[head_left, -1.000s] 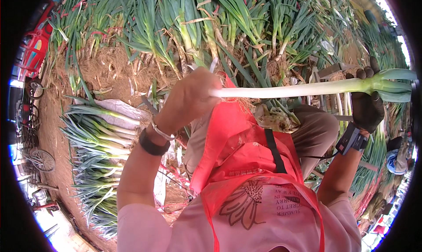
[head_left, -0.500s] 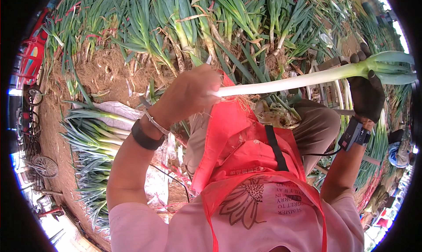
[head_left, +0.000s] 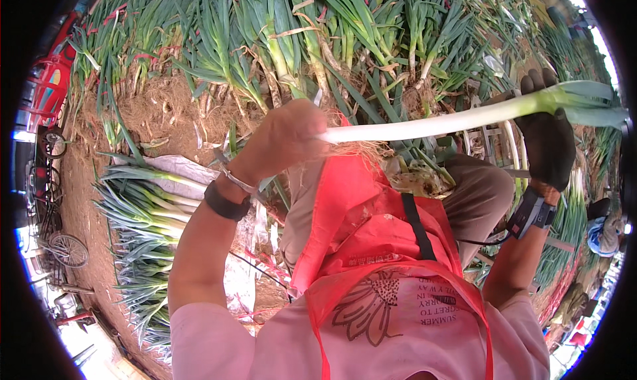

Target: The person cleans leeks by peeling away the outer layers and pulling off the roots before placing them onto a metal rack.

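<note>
A long green onion (head_left: 431, 126) with a clean white stalk lies nearly level across the front of me, its leaf end slightly higher. My bare left hand (head_left: 285, 136) is closed round its root end, its fingers partly blurred. Thin roots (head_left: 361, 149) hang beside that hand over the apron. My right hand (head_left: 549, 144), in a dark glove, grips the stalk where white turns to green, and the leaves stick out to the right. The tip of the root end is hidden by my left hand.
Soil-covered green onions (head_left: 265, 42) with roots stand in a thick band ahead. Cleaner onions (head_left: 156, 214) lie piled on the left, by a pale sheet (head_left: 182, 174). A red apron (head_left: 371, 227) covers my lap. Bicycles (head_left: 66, 249) and a red vehicle (head_left: 53, 81) are at far left.
My left hand has shifted slightly left at the root end. The right hand and the leaf end have moved a little left too, with both hands still holding the green onion.
</note>
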`<state>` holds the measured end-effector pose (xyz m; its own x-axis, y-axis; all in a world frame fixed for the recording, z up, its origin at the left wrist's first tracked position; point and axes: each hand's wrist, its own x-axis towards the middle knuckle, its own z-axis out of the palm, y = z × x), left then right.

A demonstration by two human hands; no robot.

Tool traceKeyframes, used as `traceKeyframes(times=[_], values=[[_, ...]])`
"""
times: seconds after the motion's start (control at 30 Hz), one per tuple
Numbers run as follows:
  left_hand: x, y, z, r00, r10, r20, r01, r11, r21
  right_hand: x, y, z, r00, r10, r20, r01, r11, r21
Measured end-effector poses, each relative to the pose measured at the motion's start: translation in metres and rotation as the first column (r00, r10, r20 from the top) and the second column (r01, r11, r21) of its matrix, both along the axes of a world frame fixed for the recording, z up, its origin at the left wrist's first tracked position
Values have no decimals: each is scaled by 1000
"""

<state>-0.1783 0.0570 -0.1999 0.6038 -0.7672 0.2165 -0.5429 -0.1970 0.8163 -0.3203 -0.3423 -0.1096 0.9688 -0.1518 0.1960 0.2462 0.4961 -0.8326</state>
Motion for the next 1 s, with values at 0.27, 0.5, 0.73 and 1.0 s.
traceKeyframes(times=[0.27, 0.5, 0.73, 1.0], values=[[5, -3, 2, 996, -60, -61, 61, 998, 16, -15, -6, -7, 987, -89, 134, 111, 979, -168], [-5, -12, 2, 985, -4, 170, -3, 999, 43, 12, -6, -11, 915, -370, -163, 382, 923, 52], [-23, -17, -2, 959, 242, 148, -233, 970, -75, 22, 10, -12, 870, -462, -170, 475, 879, 42], [-23, -17, -11, 899, 297, 321, -260, 953, -154, 26, 29, -17, 779, -592, -205, 606, 796, 3]])
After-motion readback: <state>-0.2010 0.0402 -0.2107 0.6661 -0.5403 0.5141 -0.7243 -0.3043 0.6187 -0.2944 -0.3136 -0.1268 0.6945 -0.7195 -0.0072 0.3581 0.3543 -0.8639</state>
